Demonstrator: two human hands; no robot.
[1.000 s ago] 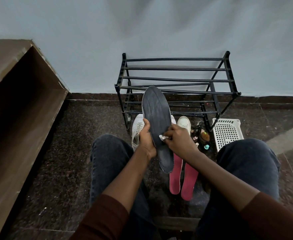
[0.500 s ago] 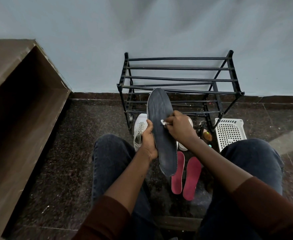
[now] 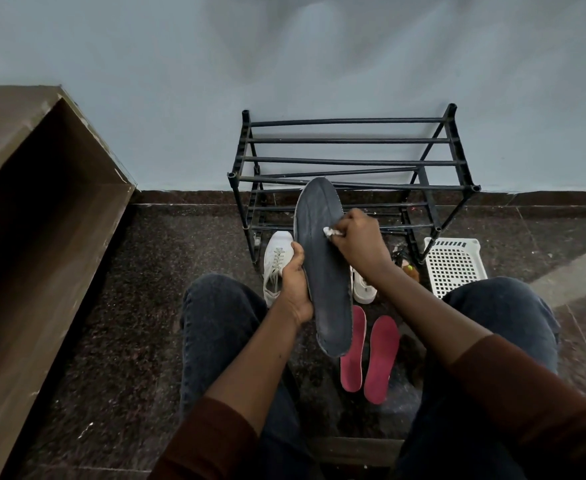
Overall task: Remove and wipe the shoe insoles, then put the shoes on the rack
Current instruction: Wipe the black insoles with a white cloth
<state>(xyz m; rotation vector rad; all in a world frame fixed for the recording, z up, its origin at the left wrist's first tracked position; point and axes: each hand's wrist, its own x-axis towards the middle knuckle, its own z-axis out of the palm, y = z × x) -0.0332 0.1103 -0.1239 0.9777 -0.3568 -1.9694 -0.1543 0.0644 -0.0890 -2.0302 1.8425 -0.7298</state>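
Dark speckled stone floor [image 3: 139, 306] runs to a pale blue wall, where a black shoe rack [image 3: 350, 161] stands. Held upright before it, a dark grey insole [image 3: 322, 271] is gripped along its edge by the left hand [image 3: 293, 282]. The right hand [image 3: 359, 242] pinches a small white wipe [image 3: 329, 232] against its upper part. Two red insoles [image 3: 371, 355] lie on the floor beside white sneakers [image 3: 276, 263].
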